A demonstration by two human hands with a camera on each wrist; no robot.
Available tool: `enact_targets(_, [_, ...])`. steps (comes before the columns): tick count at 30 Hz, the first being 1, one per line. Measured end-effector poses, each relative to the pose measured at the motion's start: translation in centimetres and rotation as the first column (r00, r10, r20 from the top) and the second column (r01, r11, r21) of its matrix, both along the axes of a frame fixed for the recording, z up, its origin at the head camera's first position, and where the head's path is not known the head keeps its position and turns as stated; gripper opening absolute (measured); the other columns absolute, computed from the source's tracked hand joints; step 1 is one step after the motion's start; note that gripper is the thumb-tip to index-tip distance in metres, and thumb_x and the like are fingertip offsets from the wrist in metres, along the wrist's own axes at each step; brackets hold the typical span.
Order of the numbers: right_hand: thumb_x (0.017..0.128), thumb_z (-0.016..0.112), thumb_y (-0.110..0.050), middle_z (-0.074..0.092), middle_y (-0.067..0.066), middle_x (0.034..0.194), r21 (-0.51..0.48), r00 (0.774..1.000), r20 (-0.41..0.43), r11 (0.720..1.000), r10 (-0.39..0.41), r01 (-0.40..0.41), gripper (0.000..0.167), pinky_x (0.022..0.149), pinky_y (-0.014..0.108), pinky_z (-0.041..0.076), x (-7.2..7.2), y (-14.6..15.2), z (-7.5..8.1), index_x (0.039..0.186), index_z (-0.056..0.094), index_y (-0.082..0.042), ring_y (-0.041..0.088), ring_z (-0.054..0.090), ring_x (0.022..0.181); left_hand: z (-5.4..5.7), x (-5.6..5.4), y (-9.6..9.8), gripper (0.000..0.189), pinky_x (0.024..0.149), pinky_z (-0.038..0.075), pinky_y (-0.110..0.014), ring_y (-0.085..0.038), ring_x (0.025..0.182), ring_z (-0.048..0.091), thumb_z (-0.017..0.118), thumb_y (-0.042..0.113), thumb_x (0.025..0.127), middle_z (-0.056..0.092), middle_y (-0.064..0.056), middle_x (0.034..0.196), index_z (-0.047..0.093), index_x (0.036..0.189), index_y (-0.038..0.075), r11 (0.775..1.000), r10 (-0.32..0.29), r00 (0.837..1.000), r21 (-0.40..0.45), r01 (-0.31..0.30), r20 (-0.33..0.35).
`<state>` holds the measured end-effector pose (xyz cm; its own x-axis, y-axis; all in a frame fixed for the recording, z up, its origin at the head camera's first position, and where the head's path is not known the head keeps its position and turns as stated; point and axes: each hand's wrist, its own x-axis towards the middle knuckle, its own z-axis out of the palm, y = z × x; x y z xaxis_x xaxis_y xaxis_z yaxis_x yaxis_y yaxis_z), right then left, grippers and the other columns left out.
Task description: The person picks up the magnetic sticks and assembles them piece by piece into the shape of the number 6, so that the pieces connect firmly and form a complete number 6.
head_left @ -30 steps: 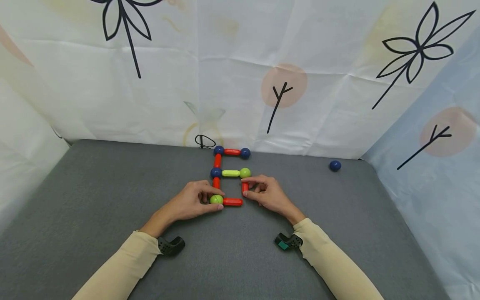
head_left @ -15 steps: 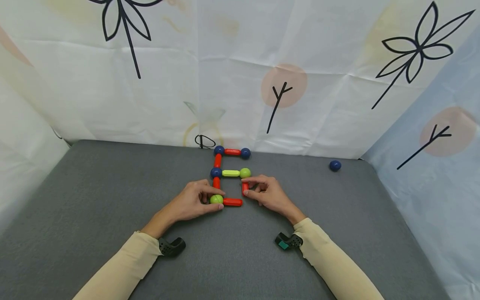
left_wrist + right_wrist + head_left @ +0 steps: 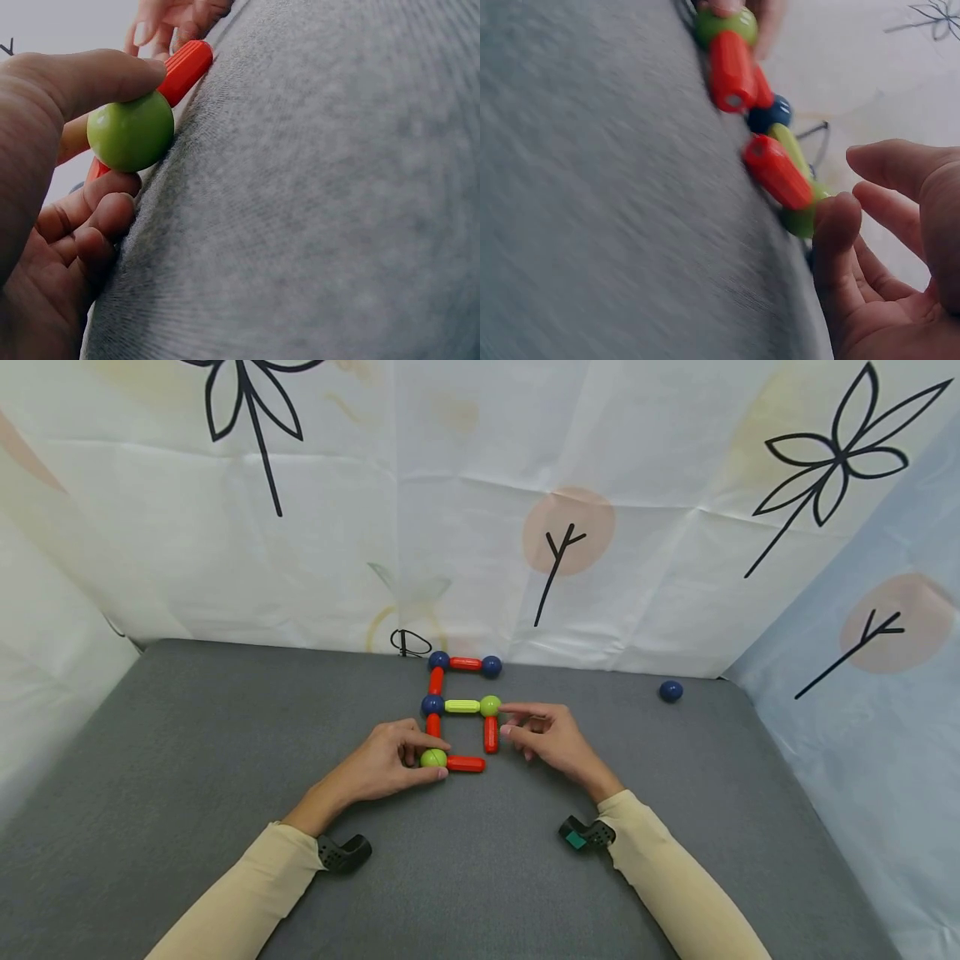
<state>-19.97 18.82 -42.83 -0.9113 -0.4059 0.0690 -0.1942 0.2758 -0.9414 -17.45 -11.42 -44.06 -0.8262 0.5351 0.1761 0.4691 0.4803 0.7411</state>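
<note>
On the grey table lies a flat figure of magnetic rods and balls. My left hand (image 3: 382, 762) holds the lower green ball (image 3: 131, 133) between thumb and fingers. A red rod (image 3: 467, 764) runs right from that ball; another red rod (image 3: 433, 725) goes up to a blue ball (image 3: 432, 706). From there a yellow-green rod (image 3: 462, 706) leads to a second green ball (image 3: 491, 706), from which a red rod (image 3: 778, 172) points toward the person. My right hand (image 3: 553, 739) is just right of this rod, holding nothing, thumb and index finger apart.
The figure's top, a red rod (image 3: 466, 664) between two blue balls, lies near the back edge by the patterned cloth (image 3: 480, 527). A loose blue ball (image 3: 671, 691) sits at the back right. Grey tabletop (image 3: 465, 877) stretches in front of the figure.
My right hand has let go of the red rod under the second green ball and moved a little right. The rod stays in place. My left hand keeps its hold.
</note>
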Motion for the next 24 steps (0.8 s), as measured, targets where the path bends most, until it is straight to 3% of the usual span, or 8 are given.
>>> enact_targets(6, [0.095, 0.073, -0.007, 0.065, 0.018, 0.100, 0.003, 0.993, -0.072, 0.995, -0.095, 0.096, 0.039, 0.060, 0.031, 0.052, -0.9, 2.4, 1.2, 0.132, 0.065, 0.004, 0.017, 0.059, 0.066, 0.1, 0.1, 0.0, 0.029, 0.063, 0.041, -0.028, -0.013, 0.071, 0.048, 0.083, 0.033, 0.087, 0.051, 0.002, 0.080, 0.079, 0.113, 0.022, 1.000, 0.004, 1.000, -0.008, -0.004, -0.001])
enact_targets(10, [0.094, 0.074, -0.006, 0.065, 0.023, 0.102, 0.003, 0.968, -0.146, 0.978, -0.205, 0.207, 0.039, 0.063, 0.029, 0.055, -1.5, 4.4, 1.7, 0.130, 0.065, 0.005, 0.013, 0.063, 0.074, 0.0, 0.2, 0.0, 0.029, 0.063, 0.041, -0.028, -0.013, 0.071, 0.048, 0.083, 0.032, 0.087, 0.050, 0.002, 0.079, 0.079, 0.113, 0.021, 1.000, 0.003, 1.000, -0.001, -0.003, -0.005])
enact_targets(13, [0.093, 0.073, -0.005, 0.065, 0.026, 0.104, 0.015, 0.937, -0.202, 0.955, -0.286, 0.295, 0.038, 0.065, 0.029, 0.056, -1.5, 5.7, 2.1, 0.129, 0.066, 0.006, 0.012, 0.063, 0.079, 0.0, 0.2, 0.0, 0.028, 0.063, 0.041, -0.027, -0.012, 0.071, 0.048, 0.083, 0.033, 0.087, 0.051, 0.003, 0.080, 0.079, 0.113, 0.022, 1.000, 0.000, 1.000, -0.003, 0.000, -0.011])
enact_targets(19, [0.093, 0.071, 0.000, 0.065, 0.031, 0.106, 0.075, 0.861, -0.311, 0.893, -0.402, 0.444, 0.034, 0.072, 0.021, 0.049, -0.2, 7.3, 4.3, 0.126, 0.066, 0.009, 0.015, 0.061, 0.086, 0.0, 0.2, 0.0, 0.028, 0.063, 0.042, -0.028, -0.011, 0.071, 0.048, 0.082, 0.034, 0.088, 0.051, 0.003, 0.081, 0.079, 0.113, 0.023, 1.000, -0.006, 1.000, -0.004, 0.006, -0.015])
enact_targets(24, [0.093, 0.071, 0.001, 0.065, 0.033, 0.110, 0.071, 0.805, -0.363, 0.847, -0.470, 0.526, 0.034, 0.077, 0.019, 0.045, -0.7, 9.8, 3.6, 0.126, 0.066, 0.009, 0.010, 0.058, 0.088, 0.0, 0.1, 0.0, 0.028, 0.063, 0.042, -0.028, -0.011, 0.070, 0.048, 0.082, 0.034, 0.088, 0.051, 0.003, 0.081, 0.079, 0.114, 0.023, 1.000, -0.005, 1.000, -0.011, 0.005, -0.011])
